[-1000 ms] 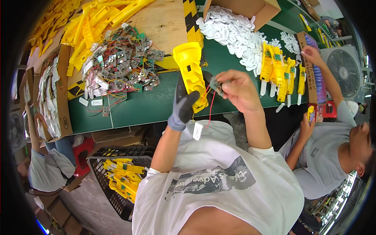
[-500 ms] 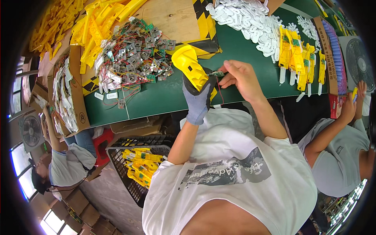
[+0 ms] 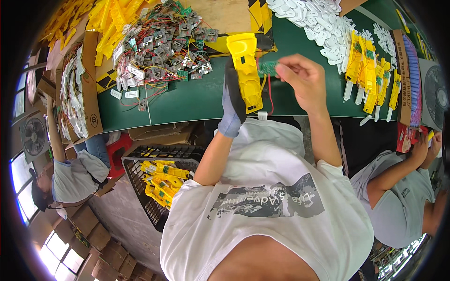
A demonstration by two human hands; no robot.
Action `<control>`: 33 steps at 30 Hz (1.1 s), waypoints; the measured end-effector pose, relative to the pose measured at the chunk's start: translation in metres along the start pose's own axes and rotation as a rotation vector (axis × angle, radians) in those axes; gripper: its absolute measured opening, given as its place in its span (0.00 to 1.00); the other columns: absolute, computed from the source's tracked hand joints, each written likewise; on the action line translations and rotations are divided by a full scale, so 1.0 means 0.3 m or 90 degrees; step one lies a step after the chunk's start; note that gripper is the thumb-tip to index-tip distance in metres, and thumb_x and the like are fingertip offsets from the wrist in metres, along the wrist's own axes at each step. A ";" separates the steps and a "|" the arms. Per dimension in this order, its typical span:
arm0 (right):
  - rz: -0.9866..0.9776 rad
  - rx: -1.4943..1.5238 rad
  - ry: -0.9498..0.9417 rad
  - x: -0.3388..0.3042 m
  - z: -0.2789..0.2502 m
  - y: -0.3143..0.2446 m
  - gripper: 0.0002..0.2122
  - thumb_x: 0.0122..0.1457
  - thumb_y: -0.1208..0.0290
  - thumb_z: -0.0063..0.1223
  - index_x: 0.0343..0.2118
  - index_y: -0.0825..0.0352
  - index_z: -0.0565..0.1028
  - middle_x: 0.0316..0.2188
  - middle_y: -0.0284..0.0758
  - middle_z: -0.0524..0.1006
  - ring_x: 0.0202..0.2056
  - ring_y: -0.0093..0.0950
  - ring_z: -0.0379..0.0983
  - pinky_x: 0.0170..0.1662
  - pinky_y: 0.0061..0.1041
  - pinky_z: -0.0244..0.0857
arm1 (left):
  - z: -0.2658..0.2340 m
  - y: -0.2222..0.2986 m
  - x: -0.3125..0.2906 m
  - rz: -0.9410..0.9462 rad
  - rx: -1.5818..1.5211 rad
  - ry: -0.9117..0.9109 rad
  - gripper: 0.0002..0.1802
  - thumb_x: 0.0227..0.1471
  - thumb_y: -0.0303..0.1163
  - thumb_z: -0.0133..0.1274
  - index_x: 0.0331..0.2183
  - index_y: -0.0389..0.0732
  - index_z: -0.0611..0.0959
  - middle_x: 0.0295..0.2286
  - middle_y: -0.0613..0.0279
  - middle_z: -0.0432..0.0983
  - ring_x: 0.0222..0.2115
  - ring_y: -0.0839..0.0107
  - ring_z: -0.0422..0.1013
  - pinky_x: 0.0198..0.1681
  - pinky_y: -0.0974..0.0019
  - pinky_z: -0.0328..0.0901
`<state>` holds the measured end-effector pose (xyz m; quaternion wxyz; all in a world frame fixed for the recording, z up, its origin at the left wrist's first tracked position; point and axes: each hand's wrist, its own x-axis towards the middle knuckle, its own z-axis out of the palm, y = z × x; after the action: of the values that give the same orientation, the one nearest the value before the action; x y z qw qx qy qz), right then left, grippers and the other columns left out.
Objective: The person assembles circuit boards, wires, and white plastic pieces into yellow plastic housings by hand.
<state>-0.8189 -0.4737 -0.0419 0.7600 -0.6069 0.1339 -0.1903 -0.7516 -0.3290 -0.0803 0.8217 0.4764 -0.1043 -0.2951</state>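
My left hand [image 3: 231, 100], in a grey and black work glove, holds a yellow plastic housing [image 3: 247, 79] upright over the table's near edge. The housing's hollow inside and a small square slot face me. My bare right hand [image 3: 307, 79] pinches the right end of a small green circuit board [image 3: 268, 69] between thumb and fingers, just right of the housing. A thin red wire [image 3: 270, 96] hangs below the board. A small white part [image 3: 262, 115] shows beneath, by the housing's lower end; whether it joins the wires I cannot tell.
On the green table [image 3: 187, 105] lie a pile of wired circuit boards [image 3: 164, 51], white plastic pieces [image 3: 314, 23] and yellow assemblies [image 3: 365, 65]. A black crate [image 3: 145, 196] of yellow parts stands low at the left. Co-workers sit at left [image 3: 77, 175] and right [image 3: 398, 192].
The yellow housing has swung from a leftward tilt to upright, its inside now more towards me. My right hand has moved a little right, and the green board shows its flat face.
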 end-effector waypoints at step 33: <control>-0.110 -0.306 0.034 0.008 0.066 0.127 0.10 0.59 0.68 0.48 0.28 0.70 0.69 0.20 0.32 0.68 0.21 0.19 0.60 0.25 0.19 0.56 | 0.046 -0.008 0.005 -0.011 0.123 0.108 0.13 0.60 0.37 0.41 0.37 0.37 0.70 0.24 0.66 0.66 0.24 0.82 0.62 0.25 0.74 0.60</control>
<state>-0.8035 -0.4503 -0.0744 0.5711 -0.7739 0.1430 -0.2334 -0.7577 -0.3408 -0.0752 0.7754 0.5773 -0.0580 -0.2491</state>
